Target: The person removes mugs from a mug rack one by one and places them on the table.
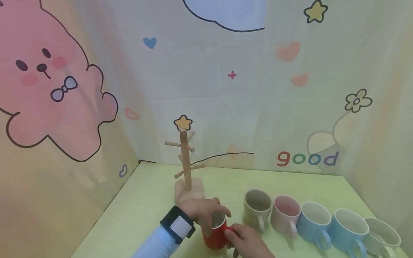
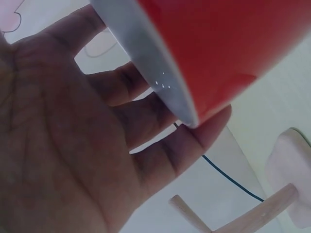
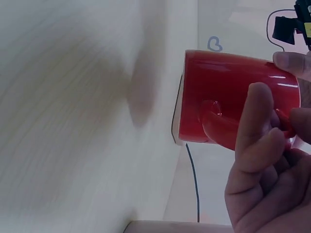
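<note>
A red mug (image 1: pixel 214 239) with a pale inside stands upright at the front middle of the table. My left hand (image 1: pixel 204 212) reaches over its top, with thumb and fingers gripping the rim. In the left wrist view, the fingers (image 2: pixel 127 114) pass along the mug's rim. My right hand (image 1: pixel 246 239) pinches the mug's handle from the right. The right wrist view shows that handle (image 3: pixel 221 128) partly covered by the fingers. Whether the mug's base touches the table cannot be told. Behind the left hand stands a wooden mug tree (image 1: pixel 186 161) with bare pegs.
To the right, a row of mugs begins with a grey-brown mug (image 1: pixel 257 204), then a pink mug (image 1: pixel 280 218), two light blue mugs and a whitish mug (image 1: pixel 382 233). Printed cloth (image 1: pixel 206 89) walls the pale green table (image 1: pixel 135 204) at back and sides.
</note>
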{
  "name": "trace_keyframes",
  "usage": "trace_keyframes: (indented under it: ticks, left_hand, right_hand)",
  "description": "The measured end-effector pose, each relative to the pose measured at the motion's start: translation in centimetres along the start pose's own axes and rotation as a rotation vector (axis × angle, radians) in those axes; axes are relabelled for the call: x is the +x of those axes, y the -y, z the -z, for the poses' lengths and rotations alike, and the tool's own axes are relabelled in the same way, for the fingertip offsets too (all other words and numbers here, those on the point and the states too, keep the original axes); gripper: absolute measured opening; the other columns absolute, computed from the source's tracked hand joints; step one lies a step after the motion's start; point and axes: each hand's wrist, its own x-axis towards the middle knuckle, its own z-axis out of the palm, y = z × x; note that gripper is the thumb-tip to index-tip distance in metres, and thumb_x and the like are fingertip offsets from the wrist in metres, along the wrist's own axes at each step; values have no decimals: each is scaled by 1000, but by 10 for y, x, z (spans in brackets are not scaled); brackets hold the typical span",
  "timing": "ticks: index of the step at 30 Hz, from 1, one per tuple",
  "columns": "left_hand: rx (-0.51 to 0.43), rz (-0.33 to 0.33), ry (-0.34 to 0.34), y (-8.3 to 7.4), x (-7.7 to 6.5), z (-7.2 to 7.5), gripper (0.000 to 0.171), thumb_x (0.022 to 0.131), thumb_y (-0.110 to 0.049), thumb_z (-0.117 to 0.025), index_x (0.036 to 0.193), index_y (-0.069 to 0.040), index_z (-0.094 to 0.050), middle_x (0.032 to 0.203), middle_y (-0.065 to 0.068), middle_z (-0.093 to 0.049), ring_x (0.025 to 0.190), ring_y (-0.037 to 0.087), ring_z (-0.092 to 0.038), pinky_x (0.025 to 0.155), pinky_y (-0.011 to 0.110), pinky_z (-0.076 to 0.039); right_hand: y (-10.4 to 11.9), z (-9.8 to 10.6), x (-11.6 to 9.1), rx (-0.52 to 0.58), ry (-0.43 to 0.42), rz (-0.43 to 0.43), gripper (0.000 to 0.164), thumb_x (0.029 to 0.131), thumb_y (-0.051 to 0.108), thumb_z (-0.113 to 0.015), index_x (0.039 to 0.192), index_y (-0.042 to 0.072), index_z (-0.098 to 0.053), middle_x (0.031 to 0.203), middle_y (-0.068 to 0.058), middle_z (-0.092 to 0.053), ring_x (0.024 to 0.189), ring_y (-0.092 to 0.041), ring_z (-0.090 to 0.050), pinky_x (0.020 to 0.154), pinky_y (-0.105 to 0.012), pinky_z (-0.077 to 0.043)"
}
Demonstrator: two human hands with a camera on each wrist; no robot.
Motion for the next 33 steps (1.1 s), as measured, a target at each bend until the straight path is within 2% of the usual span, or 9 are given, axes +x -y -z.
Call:
trace_keyframes:
  ticks: [6,10,16,22,24,29,33]
  left_hand:
    - [47,-41,-29,5,0,-3,82,64,1,-86,133,-36,-60,106,-6,-56,86,10,-53,66,24,-51]
    - [50,-62,-42,9,0,-2,87,64,-1,-87,138,-33,-56,112,-6,-56,90,9,-53,72,24,-50]
    - [-9,-5,-73,14,-1,1,93,65,-9,-89,144,-34,-48,117,-9,-55,99,11,-52,76,29,-52]
    - [-64,12,-170,24,-2,0,99,64,-10,-90,150,-27,-42,119,-3,-57,101,14,-53,82,33,-51]
    - [-88,11,-204,28,-2,0,100,65,-12,-90,151,-23,-40,122,0,-58,105,16,-54,87,38,-51]
    - [-92,41,-308,44,-4,0,91,74,-22,-86,152,-13,-38,136,12,-56,117,26,-56,97,53,-48]
    - [-142,115,-380,57,-5,-4,80,81,-15,-76,150,-4,-37,142,21,-49,118,33,-54,99,56,-45]
  right_hand:
    - [0,-3,-1,11,-20,5,25,101,27,-58,93,5,-64,78,-4,-64,59,-21,-59,59,-36,-51]
    - [1,-4,-1,10,-44,-4,25,101,28,-57,93,5,-62,78,-3,-62,60,-21,-60,59,-36,-48]
    - [3,-6,1,50,-86,-50,26,102,30,-56,93,5,-62,78,-3,-62,60,-21,-61,57,-36,-49]
    - [6,-9,4,102,-122,-78,28,102,27,-55,92,2,-61,77,-4,-62,60,-21,-63,58,-36,-54]
    - [7,-10,5,109,-138,-93,28,102,27,-55,93,2,-61,77,-3,-62,62,-20,-63,59,-35,-55]
    - [8,-15,5,123,-196,-84,26,102,25,-56,95,1,-63,79,-3,-63,65,-19,-65,60,-34,-56]
    - [8,-19,6,166,-232,-60,25,103,23,-55,97,0,-62,82,-5,-64,68,-20,-67,62,-35,-58]
